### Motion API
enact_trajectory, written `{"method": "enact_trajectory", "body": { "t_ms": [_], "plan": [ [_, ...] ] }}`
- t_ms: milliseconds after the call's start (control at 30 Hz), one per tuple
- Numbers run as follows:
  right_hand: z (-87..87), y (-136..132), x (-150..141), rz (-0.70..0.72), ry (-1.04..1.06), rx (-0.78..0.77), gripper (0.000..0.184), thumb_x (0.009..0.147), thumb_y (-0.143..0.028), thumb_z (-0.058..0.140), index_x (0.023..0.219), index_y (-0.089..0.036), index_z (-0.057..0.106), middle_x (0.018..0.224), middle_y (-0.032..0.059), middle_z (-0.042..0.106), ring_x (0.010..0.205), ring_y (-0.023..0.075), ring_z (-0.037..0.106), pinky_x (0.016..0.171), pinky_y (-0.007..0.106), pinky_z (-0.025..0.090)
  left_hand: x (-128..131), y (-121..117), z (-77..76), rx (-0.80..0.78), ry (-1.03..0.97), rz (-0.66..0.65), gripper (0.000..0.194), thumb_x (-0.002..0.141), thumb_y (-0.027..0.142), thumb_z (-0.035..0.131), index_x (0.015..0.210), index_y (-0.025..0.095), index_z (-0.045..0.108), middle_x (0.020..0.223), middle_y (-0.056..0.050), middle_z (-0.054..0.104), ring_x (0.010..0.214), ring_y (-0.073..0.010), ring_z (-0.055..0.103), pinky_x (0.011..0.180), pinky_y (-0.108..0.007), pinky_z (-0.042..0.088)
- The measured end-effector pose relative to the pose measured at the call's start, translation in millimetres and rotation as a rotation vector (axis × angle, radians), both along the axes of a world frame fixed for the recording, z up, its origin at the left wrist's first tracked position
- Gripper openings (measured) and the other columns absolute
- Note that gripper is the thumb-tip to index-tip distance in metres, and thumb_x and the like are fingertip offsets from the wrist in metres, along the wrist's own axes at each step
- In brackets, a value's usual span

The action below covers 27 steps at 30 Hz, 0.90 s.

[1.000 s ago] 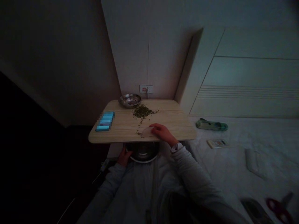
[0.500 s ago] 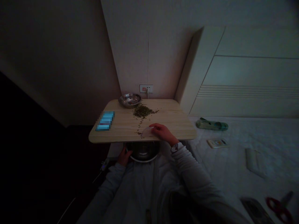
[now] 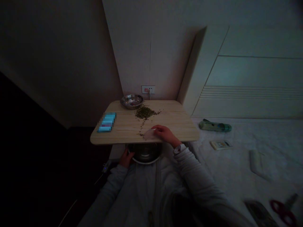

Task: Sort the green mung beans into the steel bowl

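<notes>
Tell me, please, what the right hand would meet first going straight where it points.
Past the pale sheet it holds, the right hand would probably meet loose green grains; depth is unclear.

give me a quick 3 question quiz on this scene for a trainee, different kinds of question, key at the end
1. What is the left hand touching?
A) the scissors
B) the large bowl below the near edge of the table
C) the wall socket

2. True or false: a heap of small green grains lies loose on the table.

3. Fill in the blank: the thin pale piece at the near end of the grain trail is held in the person's ____.

Key: 1. B; 2. true; 3. right hand
</notes>
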State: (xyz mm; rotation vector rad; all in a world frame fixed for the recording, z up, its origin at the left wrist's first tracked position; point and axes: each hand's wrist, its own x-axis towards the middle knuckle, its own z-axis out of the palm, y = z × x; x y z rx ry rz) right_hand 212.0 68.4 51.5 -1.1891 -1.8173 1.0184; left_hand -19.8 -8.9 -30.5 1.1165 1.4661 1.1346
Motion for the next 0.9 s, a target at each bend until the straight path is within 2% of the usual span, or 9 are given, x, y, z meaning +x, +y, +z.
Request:
{"method": "enact_trajectory", "body": {
  "t_ms": [133, 267, 367, 467, 567, 633, 733, 900],
  "plan": [
    [0.8, 0, 0, -0.01, 0.012, -0.014, 0.029, 0.067, -0.028, 0.052, 0.091, -0.016, 0.062, 0.064, -0.0024, 0.055, 0.057, 0.0097, 0.043, 0.056, 0.022, 0.033, 0, 0, 1.5, -0.007, 0.011, -0.014, 0.064, 0.057, 0.037, 0.054, 0.115, 0.009, 0.049, 0.111, -0.013, 0.06, 0.11, -0.0272, 0.048, 0.096, -0.035, 0.032],
    [3.7, -1, 1, 0.007, 0.021, -0.045, 0.026, 0.065, -0.026, 0.051, 0.086, -0.017, 0.063, 0.06, -0.0032, 0.054, 0.056, 0.0098, 0.043, 0.055, 0.021, 0.032, 0, 0, 2.5, -0.023, 0.01, -0.019, 0.062, 0.057, 0.036, 0.055, 0.114, 0.014, 0.051, 0.109, -0.009, 0.062, 0.11, -0.0264, 0.048, 0.095, -0.034, 0.033],
    [5.0, 0, 1, 0.021, 0.128, -0.099, 0.024, 0.065, -0.027, 0.05, 0.083, -0.016, 0.061, 0.053, -0.0047, 0.05, 0.051, 0.009, 0.04, 0.052, 0.021, 0.03, 0, 0, 2.7, -0.023, -0.006, -0.005, 0.06, 0.056, 0.036, 0.055, 0.112, 0.015, 0.053, 0.111, -0.008, 0.061, 0.112, -0.0258, 0.046, 0.096, -0.034, 0.032],
    [4.4, 3, 2, -0.096, 0.259, -0.11, 0.024, 0.062, -0.028, 0.052, 0.082, -0.015, 0.059, 0.049, -0.0064, 0.044, 0.049, 0.0088, 0.039, 0.05, 0.021, 0.03, 2, -2, 5.7, -0.012, -0.04, 0.003, 0.059, 0.056, 0.033, 0.055, 0.111, 0.015, 0.053, 0.11, -0.007, 0.061, 0.112, -0.026, 0.046, 0.095, -0.035, 0.033],
    [2.6, 6, 3, -0.256, 0.346, -0.082, 0.027, 0.063, -0.028, 0.051, 0.085, -0.015, 0.057, 0.053, -0.0054, 0.049, 0.052, 0.0094, 0.042, 0.052, 0.022, 0.032, 3, -5, 12.4, -0.017, -0.05, 0.003, 0.058, 0.054, 0.03, 0.054, 0.11, 0.015, 0.055, 0.105, -0.006, 0.064, 0.108, -0.0261, 0.049, 0.094, -0.035, 0.035],
    [1.6, 7, 4, -0.293, 0.359, -0.077, 0.028, 0.063, -0.029, 0.05, 0.088, -0.015, 0.056, 0.056, -0.0046, 0.051, 0.052, 0.0095, 0.043, 0.053, 0.022, 0.033, 4, -7, 16.8, -0.028, -0.046, 0.011, 0.058, 0.053, 0.029, 0.054, 0.11, 0.015, 0.055, 0.103, -0.006, 0.065, 0.107, -0.0263, 0.05, 0.093, -0.035, 0.035],
    [1.6, 4, 3, -0.214, 0.316, -0.087, 0.028, 0.064, -0.03, 0.051, 0.088, -0.015, 0.056, 0.058, -0.0037, 0.054, 0.052, 0.0094, 0.044, 0.052, 0.022, 0.033, 6, -6, 18.8, -0.026, -0.045, 0.016, 0.058, 0.053, 0.029, 0.053, 0.109, 0.016, 0.056, 0.103, -0.005, 0.064, 0.109, -0.0259, 0.048, 0.094, -0.034, 0.034],
    [4.1, -3, 0, -0.047, 0.209, -0.109, 0.024, 0.065, -0.028, 0.053, 0.085, -0.015, 0.057, 0.057, -0.0041, 0.054, 0.053, 0.0086, 0.046, 0.052, 0.021, 0.033, 5, -3, 10.7, -0.015, -0.056, 0.017, 0.061, 0.052, 0.032, 0.054, 0.11, 0.014, 0.055, 0.105, -0.008, 0.063, 0.109, -0.027, 0.048, 0.094, -0.036, 0.033]
  ]
}}
